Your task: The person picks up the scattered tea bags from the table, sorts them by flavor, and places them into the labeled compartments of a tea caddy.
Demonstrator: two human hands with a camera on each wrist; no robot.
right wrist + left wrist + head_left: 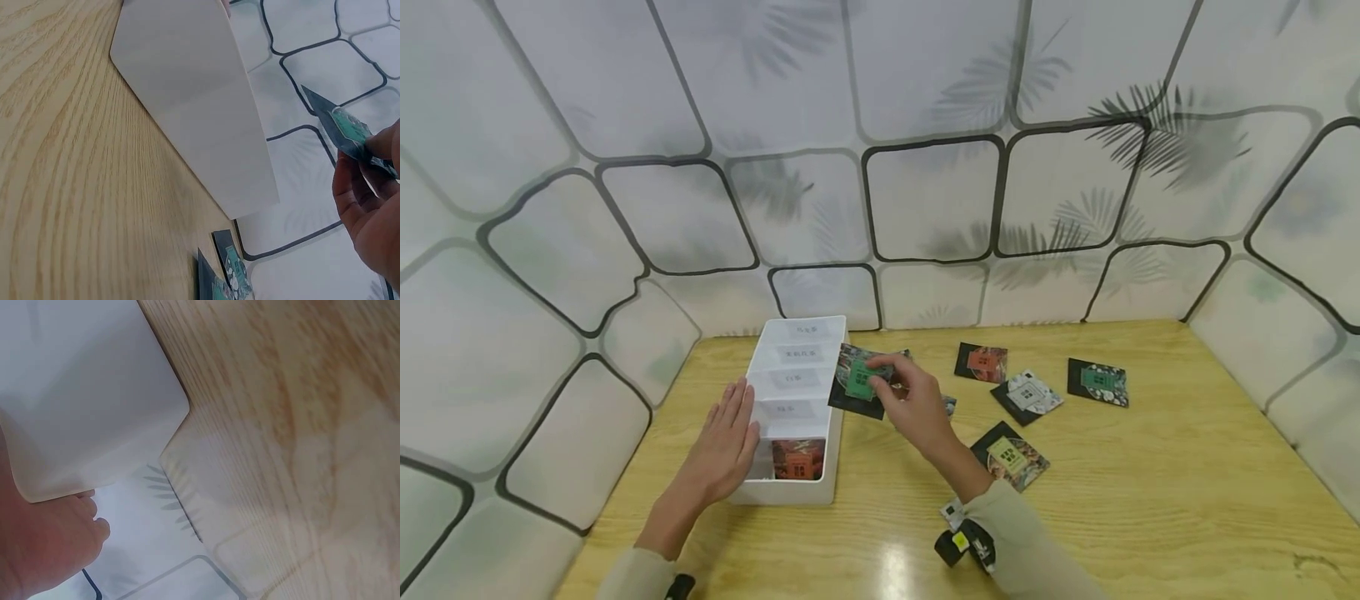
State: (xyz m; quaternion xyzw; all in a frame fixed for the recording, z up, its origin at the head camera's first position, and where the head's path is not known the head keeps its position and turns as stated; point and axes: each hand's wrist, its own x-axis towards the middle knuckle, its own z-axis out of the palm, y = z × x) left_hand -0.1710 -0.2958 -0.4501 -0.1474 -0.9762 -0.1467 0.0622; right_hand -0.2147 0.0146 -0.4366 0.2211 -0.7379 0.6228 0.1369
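A white divided box point(782, 493) stands on the table, its compartments marked with labels in characters. My left hand point(721, 446) rests along the box's left rim with straight fingers; in the left wrist view that hand point(50, 544) lies against the box wall point(94, 381). In my right hand point(917, 408) a flat black sachet with a green label point(859, 379) is pinched between thumb and fingers, at the box's right edge. The right wrist view shows this sachet point(344, 125) held up above the table. A red-labelled sachet point(799, 460) stands in the front compartment.
Right of the box lie a red sachet point(982, 362), a white one point(1028, 395), a green one point(1098, 381) and a yellow-green one point(1009, 455). Others are partly hidden by the right hand and sleeve. A patterned curtain point(932, 200) hangs behind the table.
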